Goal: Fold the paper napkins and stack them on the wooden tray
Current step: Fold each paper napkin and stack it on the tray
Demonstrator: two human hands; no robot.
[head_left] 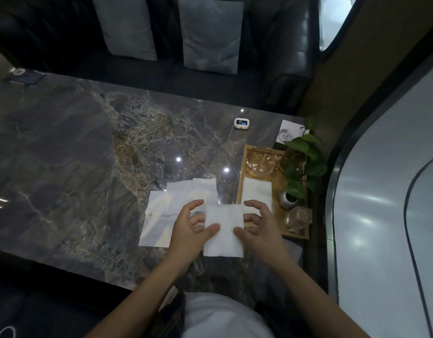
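A white folded paper napkin [224, 228] is held above the marble table between both hands. My left hand [192, 230] pinches its left edge with thumb on top. My right hand [258, 228] pinches its right edge the same way. Several unfolded white napkins [159, 215] lie spread on the table just left of and behind my hands. A folded napkin [256, 191] lies flat on the wooden tray [239, 189] at the right, just beyond my right hand.
The tray also holds a glass ashtray [261, 162], a potted plant in a silver pot [289, 198] and a small glass piece [299, 217]. A small white device [242, 123] and a card [289, 132] lie behind it. A dark sofa with cushions [210, 37] faces me.
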